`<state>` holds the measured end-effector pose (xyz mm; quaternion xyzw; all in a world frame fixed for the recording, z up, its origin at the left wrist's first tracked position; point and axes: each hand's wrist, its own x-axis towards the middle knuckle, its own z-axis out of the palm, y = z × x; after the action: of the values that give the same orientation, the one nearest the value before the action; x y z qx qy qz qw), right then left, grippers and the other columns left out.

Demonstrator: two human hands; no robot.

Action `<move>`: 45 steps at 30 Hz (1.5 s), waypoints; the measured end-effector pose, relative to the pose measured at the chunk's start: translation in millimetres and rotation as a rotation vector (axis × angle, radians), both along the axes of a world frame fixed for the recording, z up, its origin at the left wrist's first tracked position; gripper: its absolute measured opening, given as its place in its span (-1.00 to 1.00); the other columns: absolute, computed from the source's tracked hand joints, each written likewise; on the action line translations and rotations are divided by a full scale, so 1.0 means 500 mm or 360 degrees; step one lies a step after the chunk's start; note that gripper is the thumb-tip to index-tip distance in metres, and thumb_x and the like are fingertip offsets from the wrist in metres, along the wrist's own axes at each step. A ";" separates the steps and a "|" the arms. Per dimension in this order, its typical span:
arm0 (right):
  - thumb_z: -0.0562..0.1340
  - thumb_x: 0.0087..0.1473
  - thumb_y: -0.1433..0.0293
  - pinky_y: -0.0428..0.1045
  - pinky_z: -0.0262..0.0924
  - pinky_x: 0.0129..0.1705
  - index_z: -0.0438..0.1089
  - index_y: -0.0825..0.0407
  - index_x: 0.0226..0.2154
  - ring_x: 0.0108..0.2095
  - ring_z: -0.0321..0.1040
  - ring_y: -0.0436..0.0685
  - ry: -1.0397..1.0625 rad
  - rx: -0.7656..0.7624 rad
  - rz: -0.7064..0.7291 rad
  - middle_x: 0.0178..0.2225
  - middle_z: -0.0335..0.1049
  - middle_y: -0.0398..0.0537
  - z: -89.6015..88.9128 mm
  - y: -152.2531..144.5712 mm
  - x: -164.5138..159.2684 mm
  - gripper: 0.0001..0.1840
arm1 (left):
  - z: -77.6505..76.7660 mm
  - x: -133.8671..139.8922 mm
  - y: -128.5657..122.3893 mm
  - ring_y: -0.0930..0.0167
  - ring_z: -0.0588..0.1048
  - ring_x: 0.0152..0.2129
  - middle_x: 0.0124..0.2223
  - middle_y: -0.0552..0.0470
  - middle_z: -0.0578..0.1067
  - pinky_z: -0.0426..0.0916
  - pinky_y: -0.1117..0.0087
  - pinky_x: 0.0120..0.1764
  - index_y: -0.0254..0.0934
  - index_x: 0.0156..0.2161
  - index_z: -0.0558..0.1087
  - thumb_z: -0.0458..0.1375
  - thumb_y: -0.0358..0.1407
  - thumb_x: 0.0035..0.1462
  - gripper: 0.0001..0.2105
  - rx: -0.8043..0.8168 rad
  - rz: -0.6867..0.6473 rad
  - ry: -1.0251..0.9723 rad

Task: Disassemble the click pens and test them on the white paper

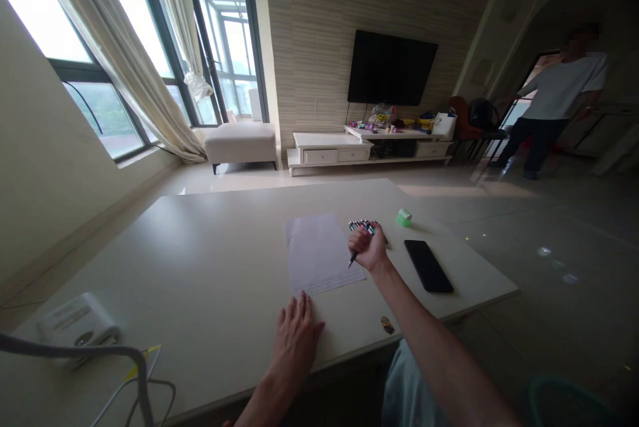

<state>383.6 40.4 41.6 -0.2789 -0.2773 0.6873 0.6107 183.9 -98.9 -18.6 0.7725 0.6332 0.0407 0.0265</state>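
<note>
A sheet of white paper [317,247] lies on the pale table, with small lines of writing along its near edge. My left hand [298,328] rests flat on the table, its fingertips at the paper's near left corner. Over the paper's right edge, my right hand [368,247] is closed around a dark pen [352,258], tip pointing down and left near the written lines. Whether the tip touches the paper I cannot tell. Several pens [357,223] lie just behind my right hand, partly hidden by it.
Right of my hand are a black phone [428,266] and a small green-and-white box [404,217]. A minion sticker [387,325] is near the front edge. A white device [77,327] and cables [142,380] occupy the left. A person [554,101] stands far right.
</note>
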 end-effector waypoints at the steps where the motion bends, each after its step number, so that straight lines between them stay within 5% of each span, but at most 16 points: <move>1: -0.06 0.02 0.17 -0.11 -0.25 -0.69 -0.09 -0.02 -0.70 -0.70 -0.33 -0.05 0.0007 0.0007 0.0006 -0.73 -0.26 -0.31 0.001 -0.003 -0.001 -0.62 | -0.001 0.006 -0.006 0.11 0.19 0.11 0.21 -0.24 0.16 0.13 0.07 0.08 -0.42 0.16 0.20 -0.03 -0.27 0.17 -0.53 0.0001 -0.0008 -0.0025; 9: 0.03 0.05 0.20 -0.15 -0.10 -0.70 0.21 0.04 -0.59 -0.74 -0.02 -0.09 -0.0196 -0.0078 0.0007 -0.73 0.08 -0.24 0.009 -0.022 -0.023 -0.69 | -0.004 0.017 -0.033 0.06 0.02 0.19 0.25 -0.30 0.03 0.04 -0.01 0.12 -0.46 0.19 0.14 0.08 -0.22 0.08 -0.41 -0.0119 -0.0086 -0.0090; 13: -0.02 0.06 0.11 -0.12 0.03 -0.70 0.30 0.10 -0.54 -0.74 0.19 -0.01 -0.0743 -0.0129 0.0266 -0.73 0.26 -0.12 -0.023 -0.041 -0.076 -0.56 | 0.012 0.017 -0.038 0.05 0.01 0.19 0.25 -0.31 0.03 0.01 -0.04 0.12 -0.45 0.19 0.13 0.11 -0.16 0.06 -0.37 -0.0142 -0.0101 -0.0087; 16: 0.08 0.02 0.12 -0.14 -0.05 -0.74 0.30 0.10 -0.53 -0.80 0.11 -0.05 -0.1209 0.0078 0.0365 -0.78 0.21 -0.21 -0.053 -0.061 -0.125 -0.62 | 0.020 0.019 -0.042 0.04 -0.01 0.19 0.25 -0.33 0.02 -0.01 -0.04 0.13 -0.45 0.20 0.12 0.12 -0.13 0.05 -0.34 -0.0130 -0.0110 -0.0100; 21: 0.06 0.00 0.29 -0.17 -0.04 -0.71 0.33 0.08 -0.48 -0.75 0.11 -0.07 -0.1345 0.0310 0.0288 -0.74 0.22 -0.26 -0.084 -0.084 -0.193 -0.77 | 0.007 0.018 -0.042 0.04 -0.01 0.19 0.25 -0.34 0.04 0.01 -0.07 0.11 -0.45 0.21 0.09 0.07 -0.10 0.09 -0.35 -0.0079 -0.0144 -0.0084; 24: 0.09 -0.05 0.31 -0.15 0.03 -0.61 0.31 0.09 -0.62 -0.67 0.15 -0.06 -0.1527 0.0445 0.0153 -0.72 0.23 -0.21 -0.103 -0.090 -0.214 -0.75 | -0.012 0.015 -0.040 0.05 -0.01 0.19 0.25 -0.31 0.04 0.01 -0.06 0.12 -0.45 0.22 0.07 0.02 -0.03 0.10 -0.32 -0.0054 -0.0155 -0.0050; 30: 0.01 -0.12 0.45 -0.13 -0.04 -0.57 0.24 0.05 -0.65 -0.65 0.07 -0.04 -0.1670 0.0419 -0.0191 -0.72 0.11 -0.24 -0.147 -0.085 -0.228 -0.81 | -0.030 0.015 -0.038 0.07 -0.02 0.20 0.26 -0.28 0.04 0.00 -0.03 0.14 -0.42 0.22 0.05 -0.02 0.04 0.09 -0.29 -0.0017 -0.0151 -0.0009; 45: 0.05 -0.15 0.50 -0.12 -0.02 -0.56 0.16 0.03 -0.75 -0.64 0.07 -0.03 -0.1724 0.0431 -0.0174 -0.74 0.15 -0.21 -0.166 -0.079 -0.236 -0.76 | -0.031 0.017 -0.040 0.04 -0.03 0.20 0.26 -0.29 0.03 0.00 -0.06 0.13 -0.45 0.23 0.03 0.00 0.05 0.08 -0.26 -0.0053 -0.0157 -0.0020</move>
<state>265.8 0.9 -41.6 -0.5251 -0.6223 0.3714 0.4461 192.3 -118.7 -34.2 0.8020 0.5946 0.0335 0.0454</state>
